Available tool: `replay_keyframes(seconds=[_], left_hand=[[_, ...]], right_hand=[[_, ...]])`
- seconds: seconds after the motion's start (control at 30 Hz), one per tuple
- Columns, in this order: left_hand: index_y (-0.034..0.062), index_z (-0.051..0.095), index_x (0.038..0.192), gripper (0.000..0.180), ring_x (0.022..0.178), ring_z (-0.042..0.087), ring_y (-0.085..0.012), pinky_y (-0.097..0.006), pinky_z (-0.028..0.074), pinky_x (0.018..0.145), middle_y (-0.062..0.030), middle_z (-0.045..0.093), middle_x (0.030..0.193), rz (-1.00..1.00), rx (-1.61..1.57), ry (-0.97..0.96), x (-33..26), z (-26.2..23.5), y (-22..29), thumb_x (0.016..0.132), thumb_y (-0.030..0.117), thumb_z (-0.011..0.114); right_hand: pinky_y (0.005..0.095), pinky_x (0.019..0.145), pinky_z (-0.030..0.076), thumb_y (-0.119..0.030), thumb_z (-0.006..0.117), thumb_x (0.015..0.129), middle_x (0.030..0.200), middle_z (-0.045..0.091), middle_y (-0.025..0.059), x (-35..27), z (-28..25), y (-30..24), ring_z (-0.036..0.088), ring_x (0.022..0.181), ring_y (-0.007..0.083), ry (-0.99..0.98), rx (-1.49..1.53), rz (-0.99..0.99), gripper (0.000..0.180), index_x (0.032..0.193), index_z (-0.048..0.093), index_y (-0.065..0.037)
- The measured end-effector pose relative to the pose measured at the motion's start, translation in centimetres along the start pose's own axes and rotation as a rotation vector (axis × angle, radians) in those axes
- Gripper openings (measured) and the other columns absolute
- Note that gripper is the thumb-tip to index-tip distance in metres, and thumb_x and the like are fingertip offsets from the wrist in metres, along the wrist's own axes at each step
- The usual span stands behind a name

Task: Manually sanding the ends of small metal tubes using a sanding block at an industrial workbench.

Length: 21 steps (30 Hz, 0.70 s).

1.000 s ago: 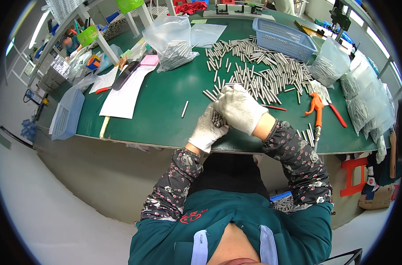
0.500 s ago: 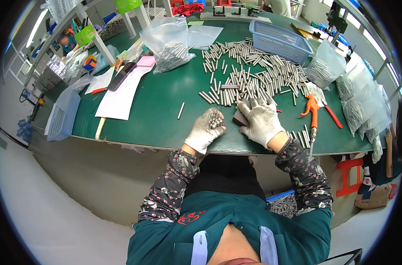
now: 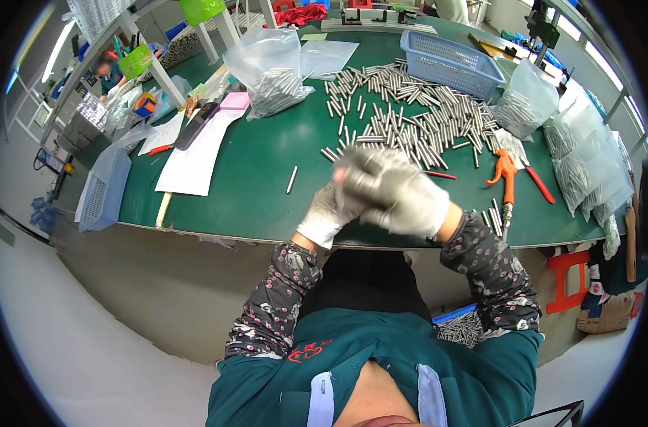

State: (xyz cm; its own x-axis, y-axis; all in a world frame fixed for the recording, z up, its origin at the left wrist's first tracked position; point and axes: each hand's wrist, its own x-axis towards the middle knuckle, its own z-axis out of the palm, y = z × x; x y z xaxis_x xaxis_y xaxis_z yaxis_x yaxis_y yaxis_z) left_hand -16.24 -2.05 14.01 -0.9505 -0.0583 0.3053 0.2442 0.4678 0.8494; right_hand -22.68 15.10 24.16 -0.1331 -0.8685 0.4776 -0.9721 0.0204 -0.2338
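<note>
My gloved left hand [image 3: 324,219] is near the table's front edge, its fingers largely covered by my right hand. It is closed round a bundle of short metal pins, which shows only in the earlier picture; the pins are now hidden. My gloved right hand [image 3: 407,199] lies across the top of the left one, its fingers smeared by motion, so whatever it may hold cannot be made out. Just beyond both hands spreads a large heap of steel pins [image 3: 438,121]. One loose pin [image 3: 292,179] lies by itself to the left.
A blue plastic basket [image 3: 448,67] stands behind the heap. Bags of pins [image 3: 273,85] sit at back left and along the right [image 3: 576,167]. An orange air gun [image 3: 506,171] and a red-handled tool [image 3: 539,185] lie at right, near several pins [image 3: 495,219]. White papers [image 3: 196,164] lie left.
My right hand has moved left from beside the heap and now lies over my left hand, covering the bundle of pins. The dark block beneath it is out of sight.
</note>
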Motion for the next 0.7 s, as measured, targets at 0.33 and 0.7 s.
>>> replay_keyframes(seconds=[0.33,0.7], left_hand=[[0.0009,0.05,0.114,0.047,0.089,0.057,-0.0138,-0.028,0.048,0.08,-0.0058,0.061,0.097,-0.187,-0.619,0.005,-0.4,0.3,0.6,0.072,0.001,0.07],[0.0019,0.053,0.105,0.037,0.082,0.06,-0.0184,-0.032,0.049,0.077,-0.0071,0.063,0.09,-0.207,-0.672,-0.053,-0.4,0.6,-1.1,0.072,0.007,0.071]], right_hand=[[0.0434,0.09,0.042,-0.016,0.07,0.07,0.118,0.052,0.0198,-0.5,0.8,1.4,0.052,0.107,0.0364,0.097,-0.183,0.041,0.049,0.118,0.057,-0.012],[0.0424,0.094,0.041,-0.022,0.074,0.067,0.124,0.05,0.02,-1.3,0.4,2.7,0.051,0.111,0.0374,0.253,-0.38,0.375,0.059,0.122,0.055,-0.013]])
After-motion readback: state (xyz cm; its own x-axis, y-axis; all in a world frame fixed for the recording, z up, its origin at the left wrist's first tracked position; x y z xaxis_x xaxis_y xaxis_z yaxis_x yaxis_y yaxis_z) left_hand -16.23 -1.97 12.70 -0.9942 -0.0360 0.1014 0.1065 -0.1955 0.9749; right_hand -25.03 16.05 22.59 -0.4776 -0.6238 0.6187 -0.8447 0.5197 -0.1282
